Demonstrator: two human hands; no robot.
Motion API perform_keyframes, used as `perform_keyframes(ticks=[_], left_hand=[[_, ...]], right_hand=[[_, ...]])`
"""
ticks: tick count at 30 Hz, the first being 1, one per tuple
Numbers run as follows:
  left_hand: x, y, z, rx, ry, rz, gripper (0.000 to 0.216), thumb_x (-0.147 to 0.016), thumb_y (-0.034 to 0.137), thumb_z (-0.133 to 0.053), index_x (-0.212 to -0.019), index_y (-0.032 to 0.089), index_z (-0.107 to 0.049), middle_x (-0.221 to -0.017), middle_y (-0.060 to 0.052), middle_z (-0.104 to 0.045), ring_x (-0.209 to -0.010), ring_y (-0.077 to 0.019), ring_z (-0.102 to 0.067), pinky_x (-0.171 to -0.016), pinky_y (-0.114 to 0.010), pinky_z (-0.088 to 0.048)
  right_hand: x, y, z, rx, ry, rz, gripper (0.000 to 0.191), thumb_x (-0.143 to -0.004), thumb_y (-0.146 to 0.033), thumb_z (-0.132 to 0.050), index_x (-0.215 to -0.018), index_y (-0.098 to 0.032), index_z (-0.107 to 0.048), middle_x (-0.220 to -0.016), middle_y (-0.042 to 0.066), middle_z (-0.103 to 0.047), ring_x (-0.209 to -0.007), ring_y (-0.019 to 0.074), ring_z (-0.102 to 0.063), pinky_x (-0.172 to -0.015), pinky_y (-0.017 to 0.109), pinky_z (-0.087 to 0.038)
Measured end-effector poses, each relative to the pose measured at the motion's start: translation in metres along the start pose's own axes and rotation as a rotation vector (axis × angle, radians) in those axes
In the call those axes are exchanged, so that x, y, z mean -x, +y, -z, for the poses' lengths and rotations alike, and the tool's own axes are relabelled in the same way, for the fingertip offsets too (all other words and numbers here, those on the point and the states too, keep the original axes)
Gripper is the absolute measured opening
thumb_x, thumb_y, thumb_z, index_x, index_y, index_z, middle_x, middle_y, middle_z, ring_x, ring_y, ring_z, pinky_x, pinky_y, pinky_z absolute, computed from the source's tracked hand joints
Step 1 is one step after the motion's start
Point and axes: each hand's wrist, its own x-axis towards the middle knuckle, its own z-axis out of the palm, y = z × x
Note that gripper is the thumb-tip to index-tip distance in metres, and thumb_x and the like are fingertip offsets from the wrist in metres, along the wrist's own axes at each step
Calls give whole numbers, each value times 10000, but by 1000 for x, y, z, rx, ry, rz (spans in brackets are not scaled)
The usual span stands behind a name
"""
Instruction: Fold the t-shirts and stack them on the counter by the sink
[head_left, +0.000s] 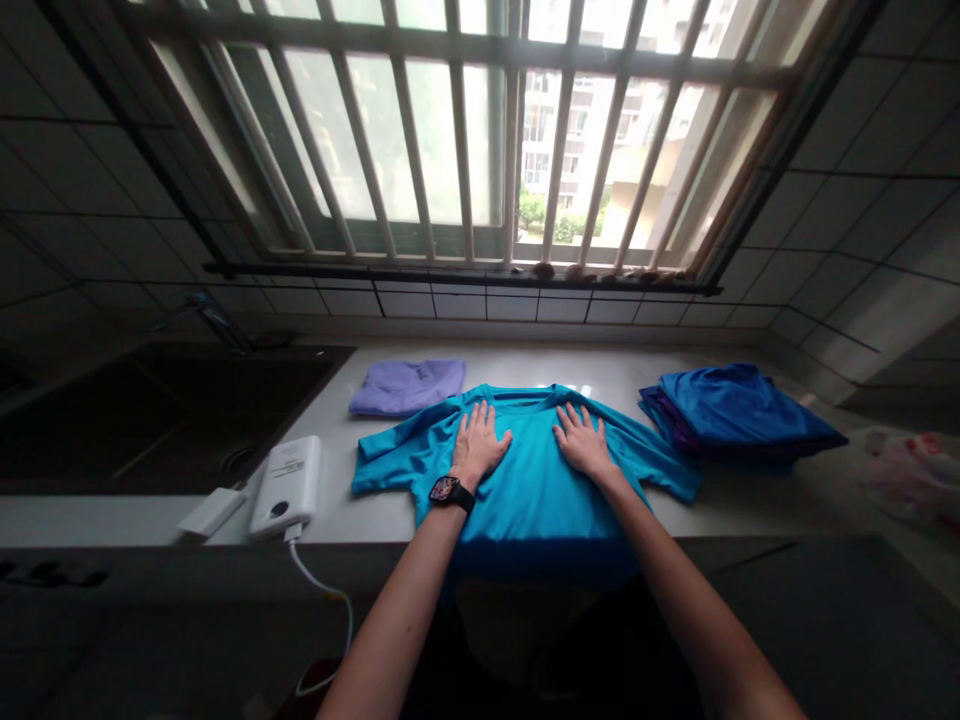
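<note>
A turquoise T-shirt [525,490] lies spread flat on the pale counter [337,500], its hem hanging over the front edge. My left hand [478,442] rests flat on the shirt's chest left of the collar, fingers spread, a watch on the wrist. My right hand [583,440] lies flat on the chest right of the collar, fingers apart. Neither hand holds anything.
A folded lilac garment [407,386] lies at the back left of the shirt. A pile of folded blue clothes [731,410] sits to the right. A white power bank [286,485] with a cable lies beside the dark sink [150,420]. A barred window is ahead.
</note>
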Motion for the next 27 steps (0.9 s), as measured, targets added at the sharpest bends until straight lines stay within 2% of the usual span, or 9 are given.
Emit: perform_keyframes(ticks=[5,9,12,15,17,19,22,24,27], left_hand=[[1,-1,0,10,10,-1,656,-967,459,-429,-1551,161,-421,-1644,-102,-348,-1538,-279,-299,-1262,-435,-246],[2,-1,1,4,13,-3,653,-973,457,-412,-1551,154,-419,-1646,-106,-340,-1538,-284,-298,-1263,-445,-245],[1,0,3,4,-9,-5,684,-968,446,-403,-1555,95,-402,-1656,-136,-308,-1544,-296,-280,-1269,-448,-227],[1,2,5,10,-20,-5,706,-963,438,-398,-1550,47,-397,-1655,-160,-304,-1543,-309,-278,-1272,-443,-208],[1,2,5,8,-16,-4,704,-962,435,-394,-1550,46,-399,-1652,-162,-314,-1540,-309,-286,-1268,-443,-213],[2,2,6,8,-3,-9,700,-964,436,-395,-1551,54,-401,-1646,-159,-326,-1534,-309,-300,-1263,-445,-226],[4,2,5,11,10,-21,697,-966,437,-401,-1552,59,-403,-1640,-158,-339,-1528,-309,-315,-1260,-442,-237],[4,1,4,13,11,-22,696,-968,439,-399,-1552,62,-404,-1641,-154,-341,-1528,-307,-315,-1261,-437,-236],[2,1,3,15,4,-17,701,-969,449,-393,-1554,62,-401,-1644,-152,-338,-1533,-309,-302,-1261,-439,-236]], right_hand=[[6,11,-3,-103,42,116,599,-1028,-465,-360,-1599,-283,-345,-1669,82,-312,-1549,342,-227,-1215,639,-170],[6,58,19,-285,76,259,546,-1006,-284,-356,-1546,-253,-436,-1546,100,-514,-1417,252,-477,-1170,450,-365],[7,97,40,-167,147,91,572,-911,-131,-432,-1478,-124,-509,-1458,184,-570,-1334,242,-551,-1103,336,-418],[12,116,55,54,-33,-139,470,-840,-122,-551,-1288,-31,-660,-1288,287,-648,-1175,319,-655,-969,349,-492],[13,118,63,113,-140,-184,337,-828,-157,-599,-1103,-33,-748,-1147,300,-701,-1053,346,-702,-869,358,-517],[13,115,72,123,-158,-148,243,-837,-205,-614,-949,-66,-779,-1056,269,-730,-1007,342,-711,-824,346,-510],[7,109,92,72,-188,-69,247,-870,-287,-590,-791,-121,-755,-892,170,-741,-906,288,-711,-745,302,-489],[5,103,107,-88,-227,-24,231,-857,-302,-597,-745,-139,-715,-770,104,-705,-787,237,-685,-661,271,-466],[7,86,124,-495,-245,44,206,-808,-354,-672,-870,-158,-687,-756,45,-670,-700,179,-626,-582,237,-443]])
